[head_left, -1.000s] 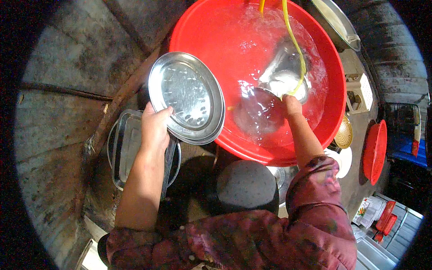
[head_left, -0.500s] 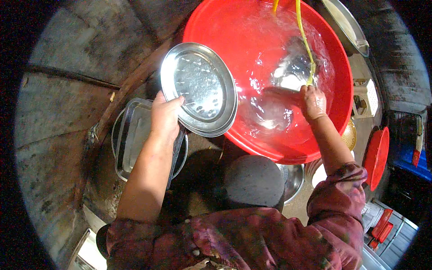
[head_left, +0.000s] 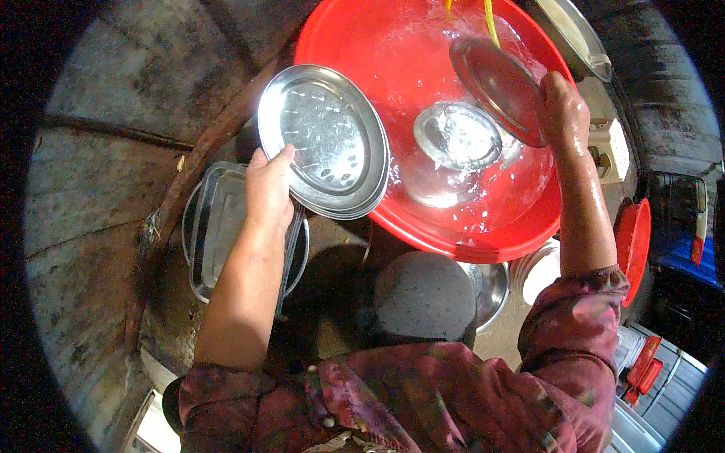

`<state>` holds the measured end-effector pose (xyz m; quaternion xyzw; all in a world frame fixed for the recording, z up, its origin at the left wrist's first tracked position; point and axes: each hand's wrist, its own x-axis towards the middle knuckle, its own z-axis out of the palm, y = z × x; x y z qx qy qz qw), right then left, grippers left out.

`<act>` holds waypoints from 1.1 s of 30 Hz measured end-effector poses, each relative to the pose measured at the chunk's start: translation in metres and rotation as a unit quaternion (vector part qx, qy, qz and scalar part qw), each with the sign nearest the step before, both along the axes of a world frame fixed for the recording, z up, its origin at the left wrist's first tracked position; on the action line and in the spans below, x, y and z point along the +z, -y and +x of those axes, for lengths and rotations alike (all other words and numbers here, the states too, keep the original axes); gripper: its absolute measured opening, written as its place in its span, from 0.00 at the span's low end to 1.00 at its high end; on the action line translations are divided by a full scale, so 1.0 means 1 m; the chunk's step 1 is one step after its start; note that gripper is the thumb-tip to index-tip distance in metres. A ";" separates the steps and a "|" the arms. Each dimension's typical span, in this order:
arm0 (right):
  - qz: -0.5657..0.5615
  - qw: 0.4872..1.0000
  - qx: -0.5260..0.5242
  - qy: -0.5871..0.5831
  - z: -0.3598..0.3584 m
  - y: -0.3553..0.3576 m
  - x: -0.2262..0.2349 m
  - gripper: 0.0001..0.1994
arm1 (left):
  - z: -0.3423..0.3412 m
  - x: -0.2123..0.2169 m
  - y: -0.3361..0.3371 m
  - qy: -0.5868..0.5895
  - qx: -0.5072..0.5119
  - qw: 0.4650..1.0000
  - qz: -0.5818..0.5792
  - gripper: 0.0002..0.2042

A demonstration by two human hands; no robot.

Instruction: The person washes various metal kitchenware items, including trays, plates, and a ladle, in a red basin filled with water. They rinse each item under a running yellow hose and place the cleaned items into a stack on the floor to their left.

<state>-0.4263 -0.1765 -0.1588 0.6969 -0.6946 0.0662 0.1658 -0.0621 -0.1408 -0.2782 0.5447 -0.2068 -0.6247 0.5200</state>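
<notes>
My left hand (head_left: pixel 269 186) grips the near rim of a stack of round steel plates (head_left: pixel 325 140), held tilted over the left edge of a big red basin (head_left: pixel 453 234) filled with water. My right hand (head_left: pixel 563 113) holds another steel plate (head_left: pixel 498 87) by its edge, lifted out of the water and tilted above the basin's right side. A further steel plate (head_left: pixel 457 136) lies under the water in the middle of the basin. A yellow hose (head_left: pixel 491 19) hangs into the basin from the top.
Steel trays in a wire-handled container (head_left: pixel 219 226) sit on the stone floor below my left hand. A dark round lump (head_left: pixel 423 298) lies in front of the basin, beside a steel bowl (head_left: pixel 491 291), a white container (head_left: pixel 540 272) and a small red basin (head_left: pixel 634 245) on the right.
My right hand has come up out of the water holding a steel plate and moved right. My left hand with the plate stack has stayed by the basin's left edge.
</notes>
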 end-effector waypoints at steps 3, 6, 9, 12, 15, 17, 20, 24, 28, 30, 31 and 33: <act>-0.009 0.992 -0.049 0.120 0.018 0.012 0.018 0.07 | -0.002 -0.002 0.001 -0.012 0.000 1.000 -0.004 0.10; 0.053 0.916 0.016 0.398 0.027 0.022 0.004 0.06 | 0.002 -0.008 0.002 -0.030 0.016 0.999 -0.003 0.11; 0.112 0.825 0.035 0.553 0.077 0.017 -0.021 0.04 | -0.003 -0.003 0.003 -0.072 0.031 0.997 0.013 0.12; 0.211 0.799 0.039 0.562 0.123 0.005 -0.050 0.05 | -0.006 0.005 0.003 -0.089 0.015 0.996 0.012 0.13; 0.147 0.804 0.068 0.572 0.117 0.018 -0.097 0.14 | -0.005 0.005 0.000 -0.025 -0.007 0.999 0.020 0.11; 0.117 0.911 0.024 0.394 0.088 0.038 -0.132 0.15 | 0.003 -0.005 -0.001 0.016 -0.009 0.999 0.035 0.10; 0.171 0.971 -0.039 0.164 0.037 0.044 -0.201 0.21 | -0.001 -0.001 0.000 0.028 0.006 0.999 0.042 0.09; 0.356 0.895 -0.194 0.185 -0.037 0.052 -0.281 0.23 | -0.015 0.002 0.004 0.030 -0.006 0.999 0.041 0.09; 0.293 0.928 -0.030 0.228 -0.027 0.021 -0.268 0.15 | 0.002 -0.001 -0.001 0.016 -0.033 0.999 0.014 0.09; 0.333 0.910 -0.054 0.242 -0.015 0.016 -0.234 0.13 | 0.006 -0.003 -0.004 0.019 -0.012 0.999 0.023 0.09; 0.367 0.889 -0.106 0.252 -0.013 0.016 -0.216 0.13 | 0.004 -0.002 -0.004 0.019 -0.005 0.999 0.028 0.09; 0.211 0.930 -0.062 0.294 -0.032 0.005 -0.203 0.16 | -0.003 0.000 -0.001 0.008 0.004 0.999 0.031 0.09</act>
